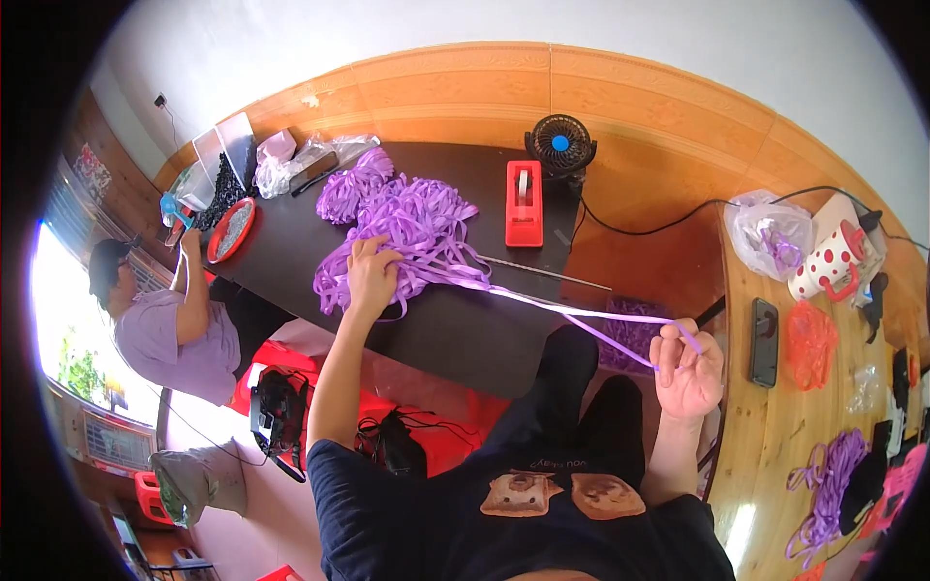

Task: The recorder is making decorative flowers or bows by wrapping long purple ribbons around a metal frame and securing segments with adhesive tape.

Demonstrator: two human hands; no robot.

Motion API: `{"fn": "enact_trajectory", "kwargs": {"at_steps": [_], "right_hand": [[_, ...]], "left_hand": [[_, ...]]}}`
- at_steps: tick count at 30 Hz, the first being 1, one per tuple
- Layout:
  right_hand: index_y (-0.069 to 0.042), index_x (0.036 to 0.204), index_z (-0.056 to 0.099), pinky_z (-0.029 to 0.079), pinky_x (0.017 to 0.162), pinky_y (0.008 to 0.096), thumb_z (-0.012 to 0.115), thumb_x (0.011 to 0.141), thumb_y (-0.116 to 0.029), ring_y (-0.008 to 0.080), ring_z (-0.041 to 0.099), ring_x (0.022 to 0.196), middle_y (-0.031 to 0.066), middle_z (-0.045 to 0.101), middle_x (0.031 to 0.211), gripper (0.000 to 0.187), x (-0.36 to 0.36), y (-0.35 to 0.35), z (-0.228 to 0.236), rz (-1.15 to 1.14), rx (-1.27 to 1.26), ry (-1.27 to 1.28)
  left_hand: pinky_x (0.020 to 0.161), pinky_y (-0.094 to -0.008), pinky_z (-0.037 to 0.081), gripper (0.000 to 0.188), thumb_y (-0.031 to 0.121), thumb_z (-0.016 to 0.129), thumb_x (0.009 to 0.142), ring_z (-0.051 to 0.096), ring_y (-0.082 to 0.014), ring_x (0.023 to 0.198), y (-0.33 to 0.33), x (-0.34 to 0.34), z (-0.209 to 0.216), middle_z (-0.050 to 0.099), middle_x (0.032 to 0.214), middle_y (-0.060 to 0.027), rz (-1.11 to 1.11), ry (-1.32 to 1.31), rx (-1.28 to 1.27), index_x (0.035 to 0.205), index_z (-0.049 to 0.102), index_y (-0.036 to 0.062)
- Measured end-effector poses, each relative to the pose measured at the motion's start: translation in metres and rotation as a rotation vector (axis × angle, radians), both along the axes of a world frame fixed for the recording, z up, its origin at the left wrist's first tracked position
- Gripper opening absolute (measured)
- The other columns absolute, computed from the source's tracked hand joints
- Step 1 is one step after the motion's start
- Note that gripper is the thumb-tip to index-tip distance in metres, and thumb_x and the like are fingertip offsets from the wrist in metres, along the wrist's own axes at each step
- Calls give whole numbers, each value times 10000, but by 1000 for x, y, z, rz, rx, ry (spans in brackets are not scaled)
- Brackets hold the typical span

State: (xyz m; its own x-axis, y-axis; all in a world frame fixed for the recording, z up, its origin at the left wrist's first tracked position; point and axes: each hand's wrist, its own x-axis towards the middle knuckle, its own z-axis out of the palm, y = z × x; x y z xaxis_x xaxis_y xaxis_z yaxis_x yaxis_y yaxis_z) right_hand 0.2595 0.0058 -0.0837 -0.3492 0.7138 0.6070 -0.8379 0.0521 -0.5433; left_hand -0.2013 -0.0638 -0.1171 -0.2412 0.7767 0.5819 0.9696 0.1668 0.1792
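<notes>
A large tangled heap of purple ribbon lies on the dark table. On the near part of this heap is my left hand, its fingers bent down into the strands and closed on them. Several strands stretch from the heap to the right, drawn fairly straight. At their far end my right hand is raised, palm up, with curled fingers closed on the ribbon; one strand loops over the fingertips. Behind the stretched strands, a thin metal rod reaches past the table's right edge.
At the table's back stand a red tape dispenser and a small black fan. A red dish is by a seated co-worker at left. The wooden bench at right holds a phone, a dotted cup and more purple ribbon.
</notes>
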Motion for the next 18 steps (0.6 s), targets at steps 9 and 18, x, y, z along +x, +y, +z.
{"fn": "enact_trajectory", "kwargs": {"at_steps": [9, 18], "right_hand": [[37, 817, 614, 468, 548, 283, 573, 874, -153, 227, 586, 621, 299, 559, 1143, 203, -25, -10, 6, -4, 82, -268], [41, 810, 619, 495, 806, 406, 584, 853, -137, 307, 613, 910, 274, 584, 1109, 186, -52, -24, 3, 61, 66, -306]], "left_hand": [[1035, -487, 253, 594, 162, 702, 666, 334, -355, 1275, -5, 106, 45, 418, 1354, -125, -352, -132, -189, 1246, 576, 189], [926, -506, 320, 154, 82, 656, 658, 388, -364, 1210, 11, 46, 16, 550, 1195, -97, -177, 79, -54, 801, 706, 113]]}}
